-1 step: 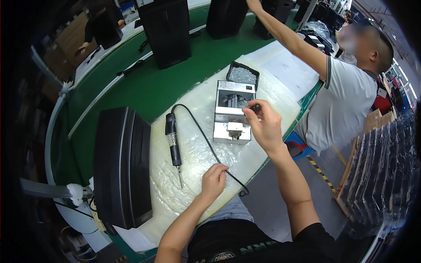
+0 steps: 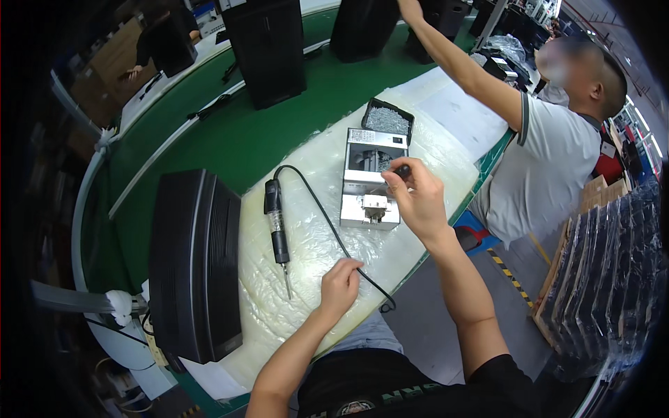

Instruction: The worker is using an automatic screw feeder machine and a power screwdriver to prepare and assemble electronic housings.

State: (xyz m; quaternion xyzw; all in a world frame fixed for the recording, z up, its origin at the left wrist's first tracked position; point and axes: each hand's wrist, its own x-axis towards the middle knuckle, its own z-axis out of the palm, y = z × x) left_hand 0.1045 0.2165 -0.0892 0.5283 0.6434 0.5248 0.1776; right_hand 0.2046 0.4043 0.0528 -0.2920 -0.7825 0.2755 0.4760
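Observation:
My right hand [image 2: 419, 198] is closed around a small tool with a round black handle [image 2: 402, 171]; its far end is hard to make out. That tool is over the right side of a metal screw feeder [image 2: 368, 182], whose open bin holds loose screws. Lower down, my left hand [image 2: 340, 285] has its fingers curled together, the tips against a black cable [image 2: 327, 217]. Whether anything lies inside those fingers is hidden. The cable loops to an electric screwdriver [image 2: 277, 224] lying left of the feeder, its bit toward me.
Behind the feeder stands a black tray of screws [image 2: 389, 120]. A large black speaker-like box [image 2: 195, 268] stands at left on the plastic-covered foam mat [image 2: 313, 177]. Tall black boxes [image 2: 263, 56] stand beyond. At right a co-worker [image 2: 550, 153] reaches across; wrapped stacks [image 2: 606, 279] stand behind.
My right hand has shifted slightly left with the black-handled tool, closer over the feeder. My left hand looks the same.

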